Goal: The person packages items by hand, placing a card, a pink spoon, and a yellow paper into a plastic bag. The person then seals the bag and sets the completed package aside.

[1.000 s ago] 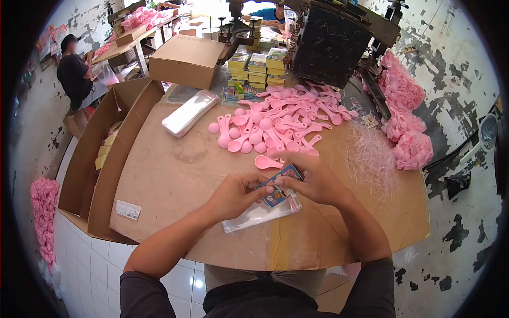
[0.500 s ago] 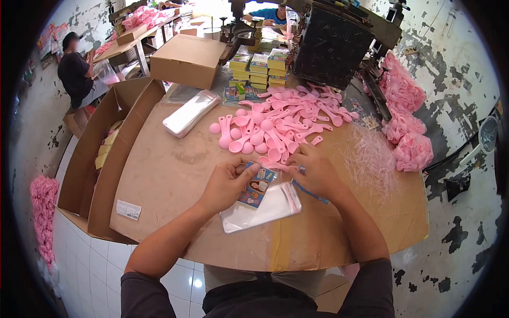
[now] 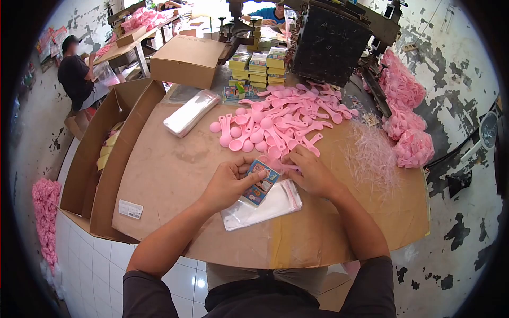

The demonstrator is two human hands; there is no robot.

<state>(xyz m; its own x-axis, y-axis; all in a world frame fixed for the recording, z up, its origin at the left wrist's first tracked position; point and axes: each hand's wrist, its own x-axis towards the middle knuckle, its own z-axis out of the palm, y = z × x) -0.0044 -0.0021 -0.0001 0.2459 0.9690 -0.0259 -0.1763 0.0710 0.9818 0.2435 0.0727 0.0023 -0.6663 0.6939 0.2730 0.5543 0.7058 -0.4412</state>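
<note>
My left hand is closed on a small blue printed card, its thumb lying across the front. Close to the card's top edge, my right hand has its fingers pinched around the handle of a pink measuring spoon. The spoon's bowl is partly hidden behind the card and fingers. Under both hands lies a stack of clear plastic bags. Just beyond them spreads a heap of pink measuring spoons.
Another stack of clear bags lies left of the heap. Behind stand card stacks, a closed carton and a black machine box. An open carton borders the left; plastic strands and pink bundles lie right. Two other people are farther back.
The card in my left hand has shifted slightly right and tilted. A blue printed piece under my right hand no longer shows there. My right fingers now hold the pink spoon's handle.
</note>
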